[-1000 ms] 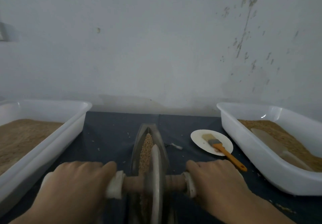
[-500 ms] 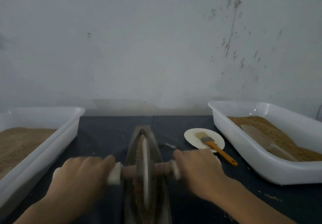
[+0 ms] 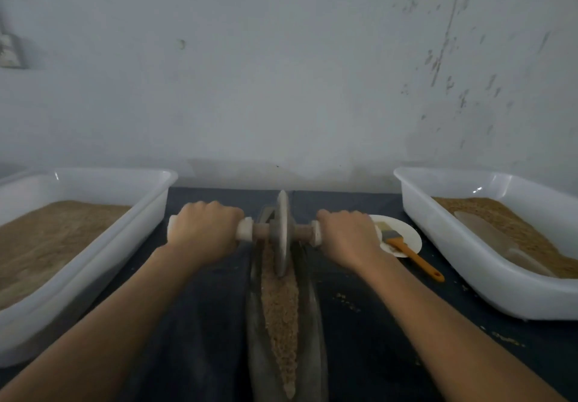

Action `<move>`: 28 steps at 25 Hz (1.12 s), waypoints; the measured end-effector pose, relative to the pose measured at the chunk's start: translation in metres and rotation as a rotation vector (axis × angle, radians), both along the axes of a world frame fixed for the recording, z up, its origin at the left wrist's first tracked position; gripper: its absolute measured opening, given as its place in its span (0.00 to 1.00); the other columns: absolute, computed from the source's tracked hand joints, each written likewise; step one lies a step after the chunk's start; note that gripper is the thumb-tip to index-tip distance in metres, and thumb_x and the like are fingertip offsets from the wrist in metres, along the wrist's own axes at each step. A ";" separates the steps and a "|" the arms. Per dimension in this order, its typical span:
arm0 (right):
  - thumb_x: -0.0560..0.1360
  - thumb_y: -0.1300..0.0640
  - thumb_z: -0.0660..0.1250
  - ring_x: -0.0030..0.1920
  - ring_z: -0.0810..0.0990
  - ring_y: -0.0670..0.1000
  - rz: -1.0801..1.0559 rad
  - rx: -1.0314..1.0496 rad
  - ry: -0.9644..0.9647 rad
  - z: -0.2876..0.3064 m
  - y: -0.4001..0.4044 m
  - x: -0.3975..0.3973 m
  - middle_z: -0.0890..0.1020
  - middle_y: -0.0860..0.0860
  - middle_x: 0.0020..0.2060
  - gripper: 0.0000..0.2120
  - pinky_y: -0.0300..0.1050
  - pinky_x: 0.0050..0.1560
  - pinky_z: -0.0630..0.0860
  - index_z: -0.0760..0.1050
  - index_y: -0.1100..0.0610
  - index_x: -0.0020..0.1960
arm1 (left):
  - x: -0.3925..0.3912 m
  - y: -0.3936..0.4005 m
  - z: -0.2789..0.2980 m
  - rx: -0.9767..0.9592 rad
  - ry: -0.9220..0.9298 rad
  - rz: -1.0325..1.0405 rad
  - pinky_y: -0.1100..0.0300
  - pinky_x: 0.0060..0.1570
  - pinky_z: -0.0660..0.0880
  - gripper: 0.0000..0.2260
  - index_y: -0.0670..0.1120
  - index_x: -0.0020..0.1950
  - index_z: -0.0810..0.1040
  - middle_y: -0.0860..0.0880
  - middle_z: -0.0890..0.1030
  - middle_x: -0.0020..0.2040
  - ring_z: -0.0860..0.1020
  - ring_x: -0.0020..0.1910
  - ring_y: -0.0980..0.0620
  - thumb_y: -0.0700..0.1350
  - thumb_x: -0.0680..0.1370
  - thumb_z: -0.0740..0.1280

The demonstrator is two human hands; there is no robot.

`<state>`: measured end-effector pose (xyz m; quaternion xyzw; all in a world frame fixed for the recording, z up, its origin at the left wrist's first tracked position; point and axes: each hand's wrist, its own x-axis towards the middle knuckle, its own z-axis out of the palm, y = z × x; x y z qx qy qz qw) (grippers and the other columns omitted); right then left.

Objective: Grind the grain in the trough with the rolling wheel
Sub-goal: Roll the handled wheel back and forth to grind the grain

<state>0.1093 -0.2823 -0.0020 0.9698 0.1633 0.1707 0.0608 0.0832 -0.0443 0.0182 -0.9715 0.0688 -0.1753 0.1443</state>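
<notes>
Head view shows both hands, left hand (image 3: pixel 203 232) and right hand (image 3: pixel 347 234), clamped on the flat grey stone rolling wheel's (image 3: pixel 282 232) wooden axle at the far end of the long narrow grey trough (image 3: pixel 314 317), whose coarse tan grain (image 3: pixel 280 311) looks only partly ground, so more passes seem needed.

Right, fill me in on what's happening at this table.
A person is grinding grain in a long metal trough with a rolling wheel. The left hand and the right hand each grip one end of the wheel's axle, arms stretched out, with the wheel at the trough's far end. White tubs of grain stand on both sides, and an orange-handled brush lies across a small plate near the right hand.
</notes>
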 end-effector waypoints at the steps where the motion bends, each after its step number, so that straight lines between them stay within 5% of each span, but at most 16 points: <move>1: 0.74 0.49 0.65 0.44 0.78 0.57 -0.011 0.007 -0.013 0.000 0.002 0.005 0.81 0.53 0.46 0.10 0.49 0.40 0.70 0.68 0.52 0.51 | 0.005 -0.002 0.002 0.015 -0.003 0.001 0.56 0.39 0.68 0.06 0.55 0.49 0.73 0.52 0.79 0.46 0.79 0.45 0.48 0.54 0.74 0.63; 5: 0.70 0.46 0.69 0.33 0.74 0.50 0.102 -0.026 -0.017 -0.015 -0.018 -0.039 0.79 0.48 0.37 0.15 0.46 0.33 0.69 0.63 0.48 0.45 | -0.039 0.006 -0.019 0.013 -0.048 -0.078 0.58 0.33 0.64 0.10 0.56 0.42 0.64 0.54 0.75 0.37 0.75 0.35 0.51 0.55 0.73 0.66; 8: 0.55 0.48 0.76 0.23 0.68 0.45 0.237 -0.025 -0.130 -0.020 -0.039 -0.098 0.71 0.44 0.25 0.22 0.41 0.21 0.65 0.64 0.46 0.38 | -0.093 0.013 -0.024 0.009 -0.166 -0.298 0.64 0.26 0.48 0.26 0.57 0.37 0.57 0.57 0.63 0.26 0.60 0.24 0.56 0.53 0.59 0.76; 10: 0.55 0.45 0.74 0.24 0.69 0.43 0.197 -0.038 -0.052 -0.016 -0.045 -0.109 0.69 0.43 0.25 0.21 0.42 0.22 0.67 0.64 0.44 0.39 | -0.108 0.016 -0.019 0.025 -0.240 -0.339 0.65 0.29 0.43 0.30 0.56 0.37 0.57 0.56 0.62 0.24 0.57 0.22 0.55 0.51 0.51 0.78; 13: 0.68 0.43 0.66 0.32 0.74 0.46 0.044 -0.095 0.066 -0.016 -0.036 -0.088 0.74 0.44 0.32 0.14 0.47 0.33 0.73 0.61 0.44 0.42 | -0.086 0.009 -0.018 0.107 -0.122 -0.237 0.62 0.26 0.49 0.25 0.57 0.37 0.57 0.56 0.64 0.27 0.62 0.24 0.53 0.55 0.58 0.75; 17: 0.68 0.50 0.72 0.33 0.78 0.52 0.044 -0.200 -0.172 -0.003 -0.005 -0.028 0.80 0.49 0.35 0.14 0.44 0.31 0.63 0.69 0.50 0.45 | -0.009 0.011 -0.029 -0.152 -0.013 -0.028 0.57 0.34 0.65 0.07 0.54 0.40 0.67 0.55 0.75 0.36 0.74 0.35 0.50 0.53 0.73 0.64; 22: 0.71 0.54 0.69 0.44 0.81 0.56 0.017 -0.176 -0.147 0.016 0.010 -0.024 0.82 0.51 0.45 0.12 0.46 0.35 0.65 0.69 0.53 0.52 | -0.019 0.009 -0.031 -0.250 0.027 0.007 0.57 0.36 0.69 0.08 0.55 0.40 0.67 0.55 0.75 0.37 0.76 0.37 0.50 0.53 0.75 0.64; 28: 0.61 0.47 0.72 0.28 0.71 0.45 0.149 -0.107 0.008 -0.005 -0.038 -0.107 0.70 0.44 0.28 0.20 0.44 0.26 0.64 0.60 0.43 0.40 | -0.109 0.017 -0.025 0.014 -0.191 -0.251 0.64 0.27 0.43 0.24 0.57 0.36 0.54 0.56 0.57 0.25 0.54 0.23 0.56 0.54 0.57 0.71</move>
